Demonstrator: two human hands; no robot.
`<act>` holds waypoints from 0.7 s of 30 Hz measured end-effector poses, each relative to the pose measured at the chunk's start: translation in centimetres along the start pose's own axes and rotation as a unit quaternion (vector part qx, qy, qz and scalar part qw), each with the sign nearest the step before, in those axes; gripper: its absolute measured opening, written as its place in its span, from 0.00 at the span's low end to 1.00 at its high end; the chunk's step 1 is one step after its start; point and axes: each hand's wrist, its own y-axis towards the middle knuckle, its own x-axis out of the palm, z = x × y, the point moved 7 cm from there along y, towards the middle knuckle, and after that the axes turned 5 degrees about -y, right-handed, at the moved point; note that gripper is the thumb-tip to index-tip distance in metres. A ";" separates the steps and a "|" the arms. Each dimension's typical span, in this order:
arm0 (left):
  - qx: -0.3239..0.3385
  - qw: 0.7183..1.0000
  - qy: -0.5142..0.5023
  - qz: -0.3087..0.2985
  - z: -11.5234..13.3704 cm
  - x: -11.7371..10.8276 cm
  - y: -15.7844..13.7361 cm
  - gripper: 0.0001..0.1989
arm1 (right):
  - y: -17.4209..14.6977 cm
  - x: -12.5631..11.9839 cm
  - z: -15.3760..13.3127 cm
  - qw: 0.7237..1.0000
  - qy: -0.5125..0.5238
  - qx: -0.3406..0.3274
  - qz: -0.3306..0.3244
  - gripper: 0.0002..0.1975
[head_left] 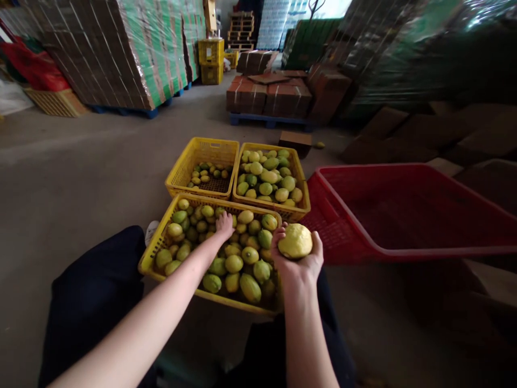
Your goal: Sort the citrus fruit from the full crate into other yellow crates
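Observation:
My right hand [299,258] cups a big, bumpy yellow lemon [295,241] above the right end of the near yellow crate [232,307]. That crate is full of yellow and green lemons [234,263]. Over its far middle part, my left hand [225,225] reaches down with its fingers curled around a greenish lemon [220,211], mostly hidden by the hand. Behind stand two more yellow crates: the right crate [271,207] is filled with larger green-yellow lemons [269,177], and the left crate [177,175] has a few small ones at the bottom.
A large red crate [347,226] stands close on my right. Flattened cardboard [388,143] lies beyond it. A small carton [295,143] sits behind the yellow crates. Farther back are a blue pallet of brown cartons [269,97] and a wrapped stack [153,54].

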 end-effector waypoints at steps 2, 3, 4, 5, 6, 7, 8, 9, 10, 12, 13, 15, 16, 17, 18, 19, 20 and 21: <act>-0.004 1.000 -0.017 0.009 -0.4 0.3 0.0 0.26 | 0.1 -0.2 -0.3 1.000 -0.005 -0.006 -0.004 0.18; 0.001 1.000 -0.028 0.010 -0.7 0.2 -0.1 0.26 | 0.1 -0.1 -0.3 1.000 -0.007 -0.008 -0.006 0.18; 0.010 0.999 -0.040 0.010 -1.1 0.0 -0.3 0.27 | 0.0 0.0 -0.3 1.000 -0.008 -0.010 -0.007 0.18; 0.022 0.998 -0.053 0.009 -1.5 -0.4 -0.6 0.27 | -0.2 0.2 -0.2 1.000 -0.008 -0.009 -0.006 0.18; 0.034 0.998 -0.061 0.008 -1.9 -0.9 -1.1 0.26 | -0.3 0.4 0.0 1.000 -0.007 -0.006 -0.003 0.18; 0.045 0.996 -0.074 0.005 -2.4 -1.5 -1.6 0.25 | -0.5 0.7 0.2 1.000 -0.005 0.000 0.004 0.18; 0.050 0.993 -0.104 -0.001 -3.0 -2.1 -2.3 0.25 | -0.7 0.9 0.6 1.000 -0.003 0.007 0.014 0.17; 0.051 0.988 -0.146 -0.008 -3.7 -2.9 -3.0 0.25 | -0.9 1.1 0.9 1.000 -0.001 0.015 0.027 0.17; 0.053 0.980 -0.191 -0.016 -4.3 -3.6 -3.9 0.24 | -1.0 1.3 1.3 0.999 -0.001 0.023 0.038 0.17; 0.040 0.953 -0.296 -0.040 -5.7 -5.1 -5.8 0.23 | -1.3 1.7 2.1 0.998 -0.004 0.033 0.048 0.16; 0.026 0.932 -0.356 -0.060 -6.3 -5.7 -6.9 0.22 | -1.3 2.0 2.4 0.998 -0.009 0.036 0.046 0.15; -0.004 0.870 -0.483 -0.100 -7.4 -6.8 -9.2 0.18 | -1.6 2.4 3.1 0.999 -0.021 0.038 0.032 0.14; -0.021 0.822 -0.558 -0.116 -7.7 -7.4 -10.3 0.16 | -1.7 2.6 3.3 0.999 -0.027 0.038 0.021 0.14; -0.036 0.770 -0.625 -0.125 -8.0 -8.0 -11.5 0.14 | -1.9 2.9 3.6 0.999 -0.034 0.037 0.004 0.14; -0.044 0.723 -0.678 -0.128 -8.3 -8.6 -12.5 0.13 | -2.2 3.3 3.8 0.998 -0.043 0.033 -0.022 0.15; -0.051 0.679 -0.722 -0.127 -8.4 -9.3 -13.4 0.14 | -2.6 3.8 3.9 0.997 -0.053 0.027 -0.057 0.16; -0.056 0.638 -0.758 -0.128 -8.6 -9.8 -14.1 0.16 | -3.0 4.4 4.0 0.993 -0.064 0.018 -0.100 0.17; -0.061 0.600 -0.787 -0.130 -8.6 -10.2 -14.8 0.17 | -3.5 4.9 4.0 0.986 -0.078 0.006 -0.147 0.18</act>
